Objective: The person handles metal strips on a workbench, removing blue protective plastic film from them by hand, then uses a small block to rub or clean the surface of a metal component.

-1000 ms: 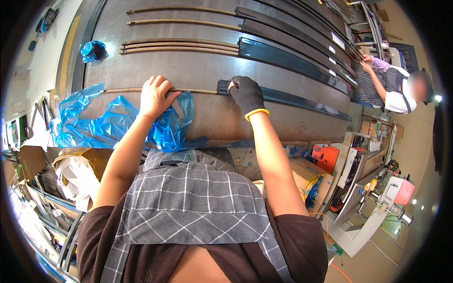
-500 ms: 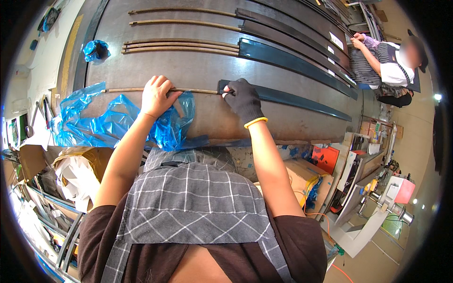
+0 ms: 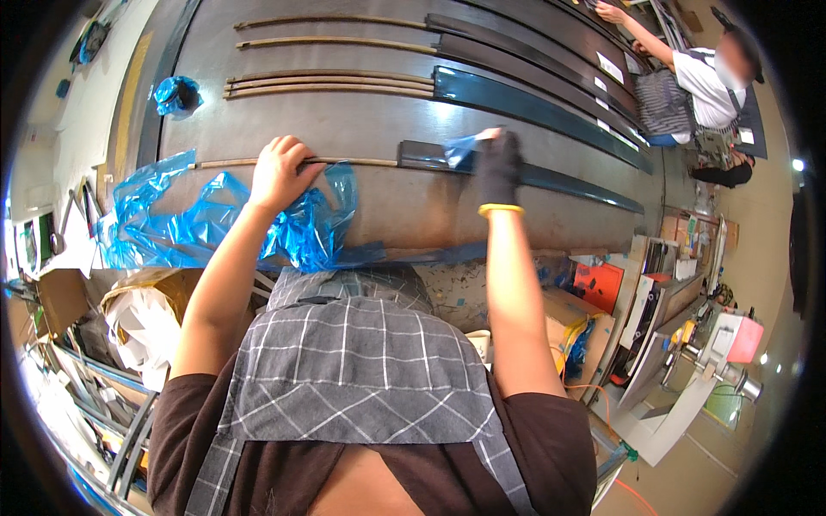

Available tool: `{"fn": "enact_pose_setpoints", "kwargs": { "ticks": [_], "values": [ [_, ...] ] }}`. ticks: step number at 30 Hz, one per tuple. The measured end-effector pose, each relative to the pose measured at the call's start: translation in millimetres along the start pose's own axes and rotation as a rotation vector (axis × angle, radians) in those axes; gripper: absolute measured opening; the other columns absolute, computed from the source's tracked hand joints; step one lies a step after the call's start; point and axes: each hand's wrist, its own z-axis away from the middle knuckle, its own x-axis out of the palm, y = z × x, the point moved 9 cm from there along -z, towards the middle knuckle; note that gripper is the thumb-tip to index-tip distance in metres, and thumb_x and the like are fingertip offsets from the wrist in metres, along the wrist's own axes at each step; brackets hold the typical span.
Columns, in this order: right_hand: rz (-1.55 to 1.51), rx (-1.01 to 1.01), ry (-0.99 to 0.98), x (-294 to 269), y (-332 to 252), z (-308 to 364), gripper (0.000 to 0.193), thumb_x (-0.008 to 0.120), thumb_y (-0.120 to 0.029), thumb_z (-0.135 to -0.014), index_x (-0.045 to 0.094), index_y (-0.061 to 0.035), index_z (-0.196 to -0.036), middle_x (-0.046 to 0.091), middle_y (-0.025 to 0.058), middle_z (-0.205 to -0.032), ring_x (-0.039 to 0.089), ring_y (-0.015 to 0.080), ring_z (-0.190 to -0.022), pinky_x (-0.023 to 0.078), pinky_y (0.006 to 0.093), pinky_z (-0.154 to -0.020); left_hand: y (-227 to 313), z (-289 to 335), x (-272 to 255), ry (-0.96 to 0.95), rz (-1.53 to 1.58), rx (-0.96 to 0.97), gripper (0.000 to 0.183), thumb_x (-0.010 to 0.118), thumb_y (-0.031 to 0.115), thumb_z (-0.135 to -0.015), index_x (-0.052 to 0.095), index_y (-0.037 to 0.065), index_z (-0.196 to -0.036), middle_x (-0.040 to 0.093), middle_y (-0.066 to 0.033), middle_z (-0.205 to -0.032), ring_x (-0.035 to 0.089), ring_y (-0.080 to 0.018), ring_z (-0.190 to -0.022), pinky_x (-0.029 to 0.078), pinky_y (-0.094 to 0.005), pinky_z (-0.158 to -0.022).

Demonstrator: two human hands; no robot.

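My bare left hand (image 3: 282,172) is closed over a thin brown rod (image 3: 361,161) lying along the near side of the table. The rod meets a long dark flat strip (image 3: 568,187), which reaches away to the right. In a black glove, my right hand (image 3: 501,168) is above this strip, smeared by motion. It pinches a piece of clear blue film (image 3: 463,151) that is lifted off the strip's left end. Bunched blue plastic film (image 3: 314,224) lies below my left hand, and a wider sheet of it (image 3: 185,222) spreads to the left.
Farther back on the dark table (image 3: 301,129) lie several similar strips (image 3: 533,112) with brown rods (image 3: 331,84). A ball of blue film (image 3: 176,95) sits at the far left. Another person (image 3: 705,86) stands at the right end. Machine equipment (image 3: 723,361) stands at lower right.
My right hand has moved right along the strip, and a flap of blue film now shows in its fingers, peeled from the strip's end. My left hand stays nearly in place. The other person has raised an arm.
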Motion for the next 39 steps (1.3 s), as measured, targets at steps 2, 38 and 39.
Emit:
{"fn": "enact_pose_setpoints", "kwargs": {
  "ticks": [2,38,39],
  "values": [
    [0.179,0.09,0.142,-89,58,-45,0.042,0.05,-0.048,-0.094,0.06,-0.0086,-0.1,0.064,0.0184,-0.094,0.063,0.0337,-0.091,0.051,0.0437,-0.078,-18,4,-12,-0.096,-0.081,-0.089,0.019,0.075,0.02,-0.073,0.066,0.006,-0.082,0.06,-0.0111,-0.086,0.058,-0.032,-0.089,0.048,-0.0417,-0.079],
    [-1.098,0.183,-0.723,3,-98,137,0.029,0.056,-0.028,-0.096,0.058,-0.0008,-0.105,0.066,0.0086,-0.097,0.062,0.0157,-0.092,0.047,0.0298,-0.087,-143,68,-201,0.375,-0.223,-0.358,0.023,0.059,0.004,-0.08,0.069,0.005,-0.1,0.068,-0.0121,-0.096,0.065,-0.0284,-0.087,0.052,-0.0367,-0.076],
    [-1.042,0.256,-0.732,8,-88,141,0.027,0.055,-0.027,-0.096,0.059,-0.0012,-0.104,0.066,0.0078,-0.097,0.061,0.015,-0.091,0.047,0.0295,-0.086,-176,66,-178,0.404,0.233,-0.484,0.019,0.061,0.013,-0.086,0.069,0.005,-0.101,0.068,-0.0085,-0.093,0.066,-0.0199,-0.085,0.051,-0.0309,-0.073]
  ]
}}
